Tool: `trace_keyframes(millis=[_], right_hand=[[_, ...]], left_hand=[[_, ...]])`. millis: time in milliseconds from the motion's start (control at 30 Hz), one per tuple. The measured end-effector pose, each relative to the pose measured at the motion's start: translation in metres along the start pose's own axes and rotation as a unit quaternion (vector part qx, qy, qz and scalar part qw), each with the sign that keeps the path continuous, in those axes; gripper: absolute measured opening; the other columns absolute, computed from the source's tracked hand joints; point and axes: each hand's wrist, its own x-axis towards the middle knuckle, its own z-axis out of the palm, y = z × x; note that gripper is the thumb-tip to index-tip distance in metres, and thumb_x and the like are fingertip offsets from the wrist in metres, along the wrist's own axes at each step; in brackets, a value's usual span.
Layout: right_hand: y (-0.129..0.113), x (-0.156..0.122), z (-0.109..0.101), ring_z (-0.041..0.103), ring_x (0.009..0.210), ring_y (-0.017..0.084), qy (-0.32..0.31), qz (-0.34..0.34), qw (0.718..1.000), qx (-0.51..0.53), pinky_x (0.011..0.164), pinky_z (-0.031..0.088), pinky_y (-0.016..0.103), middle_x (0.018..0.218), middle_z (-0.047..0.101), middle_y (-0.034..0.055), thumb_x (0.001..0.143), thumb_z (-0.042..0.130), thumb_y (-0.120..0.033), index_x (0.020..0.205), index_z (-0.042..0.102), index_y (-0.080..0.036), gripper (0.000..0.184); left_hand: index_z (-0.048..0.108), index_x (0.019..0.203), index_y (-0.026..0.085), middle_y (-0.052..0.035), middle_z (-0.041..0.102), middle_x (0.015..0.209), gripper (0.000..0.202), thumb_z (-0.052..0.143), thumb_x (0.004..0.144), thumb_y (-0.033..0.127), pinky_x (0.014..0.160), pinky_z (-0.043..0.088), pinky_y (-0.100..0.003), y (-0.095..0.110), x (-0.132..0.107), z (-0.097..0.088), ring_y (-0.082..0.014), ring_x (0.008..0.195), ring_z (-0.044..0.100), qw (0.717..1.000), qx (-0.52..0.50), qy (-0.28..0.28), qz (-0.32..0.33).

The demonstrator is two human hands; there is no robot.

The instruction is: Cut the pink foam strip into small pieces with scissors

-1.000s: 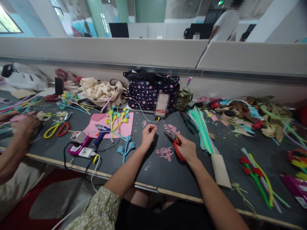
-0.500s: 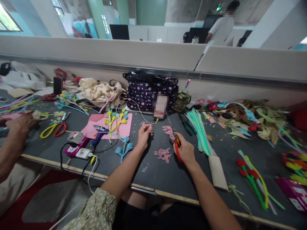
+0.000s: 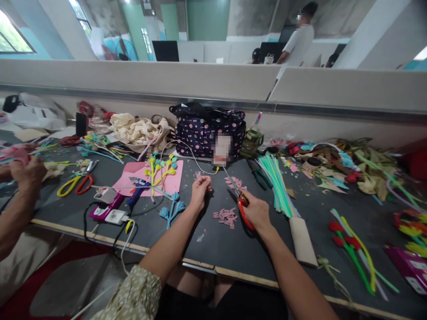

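My right hand (image 3: 256, 212) grips red-handled scissors (image 3: 240, 202), whose blades point up and left over the dark table (image 3: 233, 244). My left hand (image 3: 199, 191) is closed in a pinch just left of the blades; what it holds is too small to make out. Two heaps of small pink cut pieces lie close by: one (image 3: 227, 216) between my hands, another (image 3: 235, 182) beyond the scissor tips.
A dotted dark bag (image 3: 205, 129) stands behind, with a white cable running from it. Left lie a pink sheet (image 3: 133, 180), a glue gun (image 3: 137, 184), blue pipe-cleaner flowers (image 3: 171, 210) and yellow-red scissors (image 3: 75, 183). Green sticks (image 3: 276, 180) and a cardboard tube (image 3: 302, 240) lie right. Another person's hand (image 3: 26, 171) works far left.
The scissor blades have swung from nearly upright back to pointing up-left. My left hand has barely moved. The other person's hand at far left has lifted a little.
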Motion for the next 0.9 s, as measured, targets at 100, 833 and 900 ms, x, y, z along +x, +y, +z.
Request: trace_keyframes(millis=[100, 833, 900], right_hand=[[0.0014, 0.0005, -0.0012, 0.067, 0.071, 0.019, 0.000, 0.004, 1.000, -0.002, 0.063, 0.038, 0.026, 0.087, 0.076, 0.0040, 0.086, 0.052, -0.035, 0.121, 0.066, -0.027, 0.038], [-0.0033, -0.0026, -0.0025, 0.068, 0.076, 0.018, -0.005, -0.055, 0.998, 0.024, 0.064, 0.040, 0.024, 0.089, 0.076, 0.0012, 0.084, 0.053, -0.029, 0.115, 0.067, -0.028, 0.034], [-0.0044, -0.0026, -0.0032, 0.068, 0.076, 0.018, -0.008, -0.057, 0.998, 0.026, 0.063, 0.040, 0.024, 0.089, 0.076, 0.0010, 0.083, 0.053, -0.028, 0.114, 0.067, -0.028, 0.033]], left_hand=[[0.064, 0.079, 0.016, 0.0006, 0.058, 0.073, 0.027, 0.078, 0.064, 0.032, 0.053, 0.045, -0.019, -0.0010, 0.0006, 0.0002, -0.0056, 0.054, 0.050, 1.000, -0.002, -0.003, 0.000], [0.063, 0.082, 0.015, -0.0012, 0.062, 0.079, 0.032, 0.080, 0.060, 0.029, 0.054, 0.049, -0.020, 0.0018, 0.0037, -0.0021, -0.0061, 0.056, 0.055, 0.999, -0.039, 0.001, -0.034], [0.063, 0.082, 0.015, -0.0006, 0.062, 0.078, 0.032, 0.080, 0.060, 0.029, 0.054, 0.049, -0.020, 0.0020, 0.0027, -0.0010, -0.0057, 0.055, 0.054, 0.999, -0.033, 0.001, -0.030]])
